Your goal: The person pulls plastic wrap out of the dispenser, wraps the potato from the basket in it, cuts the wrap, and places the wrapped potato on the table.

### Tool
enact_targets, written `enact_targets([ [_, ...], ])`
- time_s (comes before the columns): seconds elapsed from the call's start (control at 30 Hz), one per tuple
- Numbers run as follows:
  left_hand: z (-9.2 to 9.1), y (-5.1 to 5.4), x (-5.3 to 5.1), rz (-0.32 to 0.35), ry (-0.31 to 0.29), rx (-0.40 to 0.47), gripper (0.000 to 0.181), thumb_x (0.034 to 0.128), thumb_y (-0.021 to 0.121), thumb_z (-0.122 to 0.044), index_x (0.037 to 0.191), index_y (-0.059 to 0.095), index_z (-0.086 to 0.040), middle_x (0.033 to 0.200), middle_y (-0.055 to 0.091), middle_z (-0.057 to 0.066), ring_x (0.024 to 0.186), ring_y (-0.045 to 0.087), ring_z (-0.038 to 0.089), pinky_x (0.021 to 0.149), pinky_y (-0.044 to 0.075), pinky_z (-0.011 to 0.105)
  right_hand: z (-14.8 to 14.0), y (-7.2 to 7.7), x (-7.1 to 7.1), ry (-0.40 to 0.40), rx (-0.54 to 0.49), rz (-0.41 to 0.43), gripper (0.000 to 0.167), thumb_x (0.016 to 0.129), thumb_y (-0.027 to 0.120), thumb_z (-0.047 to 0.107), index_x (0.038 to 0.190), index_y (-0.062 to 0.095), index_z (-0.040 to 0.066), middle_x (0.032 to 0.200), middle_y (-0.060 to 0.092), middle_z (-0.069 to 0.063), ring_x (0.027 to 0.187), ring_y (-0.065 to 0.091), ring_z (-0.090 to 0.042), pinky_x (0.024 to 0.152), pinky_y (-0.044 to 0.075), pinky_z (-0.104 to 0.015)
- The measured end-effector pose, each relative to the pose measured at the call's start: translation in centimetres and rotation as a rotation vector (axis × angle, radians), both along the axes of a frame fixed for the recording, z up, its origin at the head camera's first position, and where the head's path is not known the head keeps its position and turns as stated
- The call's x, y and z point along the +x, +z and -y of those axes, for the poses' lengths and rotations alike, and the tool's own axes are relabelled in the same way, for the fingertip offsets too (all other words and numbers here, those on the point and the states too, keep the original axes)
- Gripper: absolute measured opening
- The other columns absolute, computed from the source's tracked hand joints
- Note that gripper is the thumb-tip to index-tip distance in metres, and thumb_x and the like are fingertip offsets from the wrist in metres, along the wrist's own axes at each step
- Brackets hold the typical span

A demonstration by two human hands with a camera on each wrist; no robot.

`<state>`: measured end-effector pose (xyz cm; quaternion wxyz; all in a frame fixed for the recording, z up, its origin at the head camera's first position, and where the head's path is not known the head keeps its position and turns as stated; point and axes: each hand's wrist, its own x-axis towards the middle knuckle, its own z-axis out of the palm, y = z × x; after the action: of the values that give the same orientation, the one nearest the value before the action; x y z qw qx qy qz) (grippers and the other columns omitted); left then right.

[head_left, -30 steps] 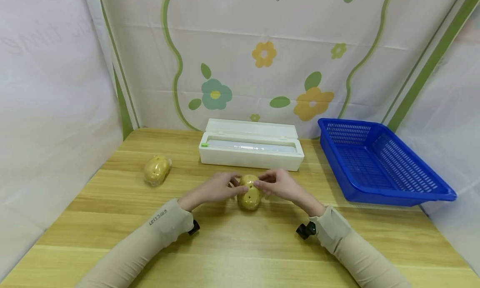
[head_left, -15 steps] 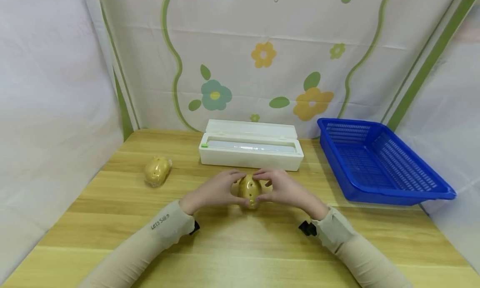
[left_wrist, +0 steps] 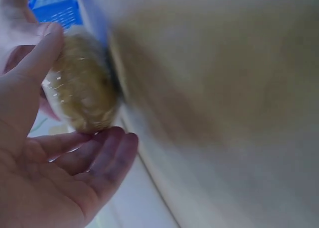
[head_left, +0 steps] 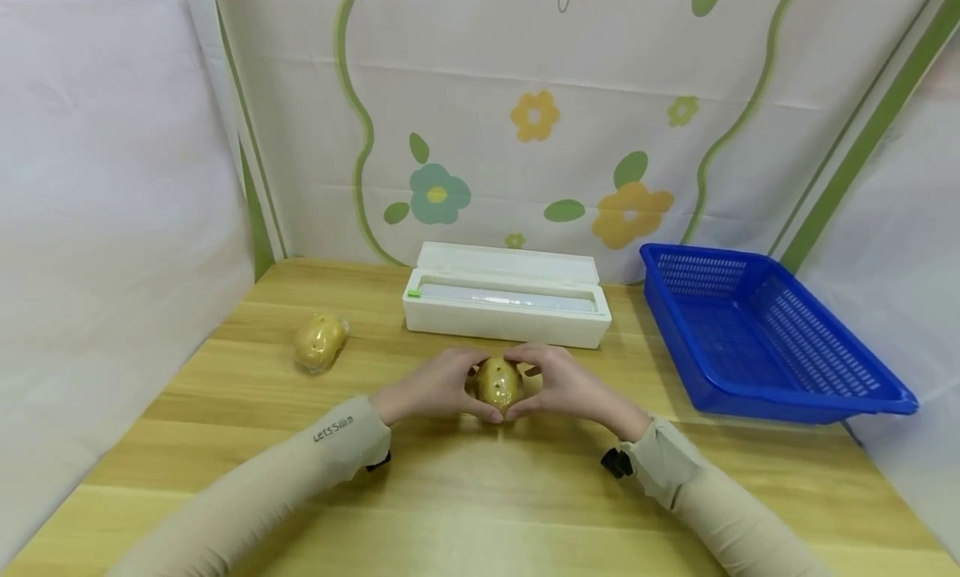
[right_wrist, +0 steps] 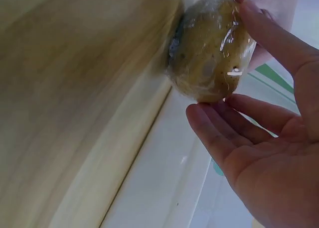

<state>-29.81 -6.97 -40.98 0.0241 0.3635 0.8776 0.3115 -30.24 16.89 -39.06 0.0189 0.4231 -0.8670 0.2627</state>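
Observation:
Between the two hands, in the middle of the table, is a potato (head_left: 499,382) in clear plastic film. My left hand (head_left: 438,385) holds its left side, with the thumb at the near end and the fingertips at the far end. From the right, my right hand (head_left: 567,385) grips it the same way, and the thumb tips meet in front. Shiny, creased film shows over the potato (right_wrist: 209,54) in the right wrist view. In the left wrist view the fingers (left_wrist: 112,153) touch one end of it.
A second film-covered potato (head_left: 321,343) lies to the left. Behind the hands stands a white cling film box (head_left: 506,320) with its lid raised and a roll inside. A blue plastic basket (head_left: 705,373) is at the right. A flowered curtain (head_left: 480,77) closes off the back.
Both thumbs have moved from the potato's top down to its near end, while the fingers have spread to its far end. The head view has shifted slightly.

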Motion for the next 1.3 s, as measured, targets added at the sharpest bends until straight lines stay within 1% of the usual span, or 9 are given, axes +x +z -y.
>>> enact_targets([
  [0.13,0.2,-0.3,-0.2,-0.029,-0.004,0.007,0.071,0.0705,0.082,-0.057,0.122,0.062,-0.013,0.102,0.064,-0.007,0.091,0.061,0.01,0.075,0.051,0.026,0.2,-0.2,0.0,-0.024,0.024,-0.024,0.085,0.067,0.089,0.045,0.132,0.059,-0.002,0.132,0.059,-0.013,0.121,0.054,-0.029,0.1,0.044,-0.044],
  [0.27,0.2,0.1,-0.5,0.005,-0.026,0.015,0.057,0.0695,0.086,-0.051,0.109,0.065,-0.015,0.092,0.065,-0.009,0.082,0.063,0.013,0.069,0.052,0.026,0.4,-0.4,-0.3,-0.011,-0.013,-0.012,0.081,0.065,0.091,0.039,0.129,0.061,-0.002,0.124,0.065,-0.011,0.113,0.061,-0.025,0.094,0.049,-0.041],
  [0.43,-0.2,0.8,-1.1,0.024,-0.027,-0.005,0.048,0.0673,0.089,-0.047,0.096,0.068,-0.016,0.08,0.067,-0.01,0.07,0.061,0.011,0.061,0.05,0.024,0.4,-0.3,-1.0,-0.053,-0.077,0.1,0.078,0.06,0.095,0.033,0.124,0.065,0.0,0.118,0.068,-0.008,0.104,0.065,-0.021,0.088,0.053,-0.039],
  [0.6,-0.3,1.0,-1.5,0.03,-0.025,-0.016,0.044,0.0665,0.09,-0.047,0.089,0.067,-0.017,0.076,0.067,-0.01,0.066,0.059,0.01,0.058,0.048,0.023,0.5,0.3,-1.3,-0.098,-0.053,0.169,0.077,0.058,0.096,0.035,0.121,0.068,0.002,0.117,0.068,-0.006,0.102,0.065,-0.019,0.086,0.053,-0.038],
  [0.67,-0.1,0.9,-1.7,0.037,-0.038,-0.01,0.044,0.0674,0.089,-0.048,0.091,0.068,-0.017,0.078,0.068,-0.01,0.068,0.06,0.011,0.059,0.049,0.024,0.7,0.5,-1.3,-0.112,-0.042,0.182,0.078,0.056,0.097,0.036,0.12,0.069,0.003,0.115,0.069,-0.004,0.101,0.065,-0.018,0.086,0.053,-0.038],
  [0.77,0.3,0.6,-2.0,0.068,-0.051,-0.005,0.052,0.0702,0.086,-0.052,0.105,0.071,-0.016,0.086,0.069,-0.013,0.074,0.063,0.011,0.064,0.051,0.025,0.9,0.5,-1.4,-0.133,-0.039,0.215,0.078,0.054,0.098,0.036,0.12,0.069,0.005,0.112,0.069,-0.001,0.101,0.064,-0.016,0.087,0.053,-0.039],
  [0.87,0.4,0.3,-2.3,0.096,-0.059,-0.007,0.057,0.0716,0.082,-0.056,0.113,0.072,-0.019,0.087,0.07,-0.016,0.072,0.061,0.006,0.064,0.05,0.025,0.8,0.2,-1.3,-0.137,-0.05,0.235,0.078,0.053,0.098,0.037,0.119,0.069,0.006,0.111,0.069,0.001,0.101,0.064,-0.015,0.087,0.053,-0.039],
  [1.07,0.3,0.8,-2.6,0.08,-0.077,-0.017,0.041,0.0719,0.082,-0.056,0.096,0.072,-0.024,0.075,0.068,-0.013,0.061,0.051,0.003,0.057,0.043,0.023,0.6,0.2,-1.3,-0.148,-0.078,0.225,0.076,0.051,0.098,0.038,0.115,0.07,0.008,0.108,0.069,0.002,0.101,0.063,-0.016,0.083,0.054,-0.041],
  [1.3,0.5,1.0,-2.5,0.168,-0.09,-0.017,0.055,0.0733,0.083,-0.052,0.115,0.068,-0.02,0.092,0.07,-0.017,0.08,0.064,0.011,0.071,0.051,0.028,0.8,0.0,-1.3,-0.163,-0.089,0.262,0.076,0.051,0.099,0.036,0.115,0.069,0.008,0.107,0.068,0.003,0.1,0.063,-0.015,0.081,0.055,-0.038],
])
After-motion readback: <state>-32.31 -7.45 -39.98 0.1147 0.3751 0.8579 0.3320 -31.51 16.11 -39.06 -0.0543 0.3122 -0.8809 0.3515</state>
